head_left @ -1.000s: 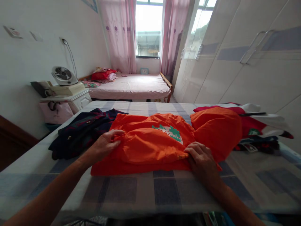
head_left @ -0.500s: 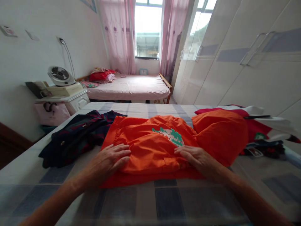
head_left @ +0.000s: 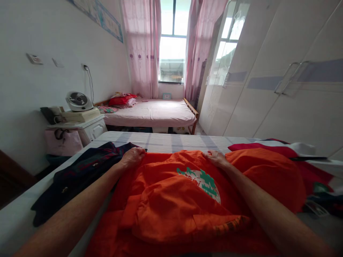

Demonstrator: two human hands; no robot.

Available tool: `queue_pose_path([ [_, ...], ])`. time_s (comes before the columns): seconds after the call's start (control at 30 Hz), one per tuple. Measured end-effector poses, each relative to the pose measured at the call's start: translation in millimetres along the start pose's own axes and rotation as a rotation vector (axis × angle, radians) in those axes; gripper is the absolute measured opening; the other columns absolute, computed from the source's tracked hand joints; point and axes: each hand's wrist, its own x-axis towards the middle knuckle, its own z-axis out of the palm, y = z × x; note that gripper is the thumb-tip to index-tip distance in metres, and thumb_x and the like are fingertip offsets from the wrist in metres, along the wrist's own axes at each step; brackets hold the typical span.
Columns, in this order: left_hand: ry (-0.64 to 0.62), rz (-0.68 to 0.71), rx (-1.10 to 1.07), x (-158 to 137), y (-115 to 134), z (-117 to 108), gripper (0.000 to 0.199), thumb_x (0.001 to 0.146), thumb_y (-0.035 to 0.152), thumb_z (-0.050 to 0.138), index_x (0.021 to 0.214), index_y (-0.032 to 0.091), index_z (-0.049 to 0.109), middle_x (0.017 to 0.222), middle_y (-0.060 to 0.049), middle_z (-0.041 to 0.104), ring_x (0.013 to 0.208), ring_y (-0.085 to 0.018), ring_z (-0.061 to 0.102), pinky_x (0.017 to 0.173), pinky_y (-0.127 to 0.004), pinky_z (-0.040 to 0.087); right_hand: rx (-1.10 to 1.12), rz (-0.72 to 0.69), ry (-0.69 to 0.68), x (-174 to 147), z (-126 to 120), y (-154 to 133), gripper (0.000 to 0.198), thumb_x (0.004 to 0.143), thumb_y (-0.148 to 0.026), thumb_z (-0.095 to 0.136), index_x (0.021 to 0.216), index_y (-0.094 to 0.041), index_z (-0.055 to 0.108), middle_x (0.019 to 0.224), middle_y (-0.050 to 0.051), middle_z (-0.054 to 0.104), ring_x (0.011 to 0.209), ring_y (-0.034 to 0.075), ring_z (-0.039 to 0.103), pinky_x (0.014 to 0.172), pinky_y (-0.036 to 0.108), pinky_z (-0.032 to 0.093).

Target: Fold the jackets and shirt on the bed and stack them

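An orange garment (head_left: 163,210) lies spread on the bed in front of me, with a green and white print on it. A folded part, perhaps a sleeve, lies across its middle and has dark marks at its end. My left hand (head_left: 133,157) is closed on the garment's far left edge, fingers curled. At the far edge on the right, my right hand (head_left: 215,157) is closed on the cloth, beside a rounded orange part that looks like a hood. A dark plaid garment (head_left: 80,178) lies just left of my left forearm.
Red and white clothing (head_left: 316,171) lies on the right of the bed. Beyond are another bed (head_left: 158,112) with a pink sheet and a window. A fan (head_left: 78,101) stands on a white cabinet (head_left: 92,132) at left; a wardrobe (head_left: 268,110) lines the right.
Both hands have moved from lying flat on the near part of the orange garment to its far edge, where the fingers are now closed. The garment sits nearer me, and the view has tilted up.
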Motion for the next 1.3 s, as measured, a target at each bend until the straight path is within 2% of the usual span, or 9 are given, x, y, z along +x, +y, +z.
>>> queue_pose_path([
  [0.2,-0.01,-0.126,-0.148,8.5,-19.1,-2.9,0.04,0.079,0.039,0.036,0.079,0.014,0.067,0.08,-0.009,0.068,0.079,-0.024,0.063,0.071,-0.03,0.046,0.143,0.064,0.043,5.7,-4.4,7.4,0.029,0.083,-0.031,0.043,0.091,-0.016,0.066,0.087,0.007,0.07,0.08,0.017,0.063,0.066,0.023,0.044],
  [0.43,-0.204,0.031,-0.299,-3.7,-12.9,-24.1,0.038,0.061,0.043,0.061,0.085,0.014,0.068,0.07,-0.002,0.067,0.065,-0.021,0.062,0.059,-0.027,0.048,0.337,-0.011,-0.075,3.4,-11.3,5.6,0.018,0.065,-0.032,0.059,0.068,-0.015,0.063,0.06,0.002,0.063,0.055,0.014,0.056,0.051,0.023,0.041],
  [0.57,-0.02,0.097,-0.207,-25.8,2.3,-39.1,0.02,0.063,0.025,0.056,0.08,0.016,0.061,0.075,-0.003,0.061,0.075,-0.023,0.059,0.071,-0.033,0.048,0.425,-0.118,0.075,-20.2,-35.2,-0.3,0.023,0.065,-0.028,0.052,0.084,-0.018,0.061,0.073,0.0,0.064,0.065,0.014,0.057,0.06,0.023,0.044],
  [0.7,0.228,0.311,0.005,-79.3,6.5,-35.7,0.014,0.08,0.017,0.044,0.084,0.019,0.057,0.099,-0.009,0.059,0.098,-0.025,0.053,0.091,-0.041,0.042,0.364,-0.365,0.33,-72.2,-43.0,14.5,0.005,0.066,-0.022,0.05,0.071,-0.021,0.05,0.085,0.003,0.063,0.08,0.017,0.057,0.074,0.028,0.045],
  [0.77,0.251,0.501,0.158,-108.1,2.5,-27.4,0.017,0.084,0.016,0.043,0.088,0.02,0.059,0.105,-0.009,0.06,0.103,-0.024,0.053,0.094,-0.041,0.041,0.304,-0.473,0.257,-100.6,-36.5,27.2,0.004,0.067,-0.018,0.048,0.068,-0.022,0.049,0.093,0.005,0.062,0.087,0.018,0.058,0.079,0.029,0.045],
  [0.87,0.086,0.619,0.168,-135.2,-3.0,-18.5,0.02,0.081,0.008,0.046,0.09,0.02,0.059,0.111,-0.007,0.061,0.107,-0.02,0.054,0.097,-0.036,0.04,0.257,-0.527,0.0,-128.0,-25.7,41.2,0.01,0.066,-0.014,0.045,0.067,-0.022,0.052,0.096,0.005,0.063,0.09,0.019,0.059,0.082,0.029,0.045],
  [0.97,-0.054,0.52,0.033,-136.9,0.3,-24.7,0.022,0.073,0.003,0.044,0.078,0.02,0.058,0.102,-0.004,0.064,0.098,-0.016,0.058,0.091,-0.028,0.043,0.258,-0.433,-0.05,-128.2,-28.1,38.6,0.015,0.067,-0.016,0.043,0.07,-0.021,0.056,0.093,0.004,0.066,0.09,0.019,0.06,0.083,0.03,0.045],
  [1.1,0.081,0.314,-0.04,-118.1,21.9,-39.7,0.023,0.077,0.012,0.042,0.08,0.02,0.063,0.098,-0.003,0.067,0.093,-0.017,0.061,0.087,-0.028,0.046,0.142,-0.168,0.137,-101.4,-44.4,8.0,0.03,0.082,-0.032,0.035,0.089,-0.019,0.061,0.095,0.009,0.068,0.086,0.021,0.062,0.077,0.031,0.045],
  [1.3,0.055,0.233,0.063,-113.8,59.1,-3.8,0.04,0.09,0.038,0.036,0.118,0.023,0.061,0.132,-0.009,0.055,0.127,-0.027,0.045,0.106,-0.049,0.031,-0.095,-0.285,-0.035,-70.6,-42.4,-55.9,0.038,0.088,-0.04,0.035,0.09,-0.02,0.068,0.094,0.008,0.07,0.086,0.02,0.062,0.075,0.027,0.043],
])
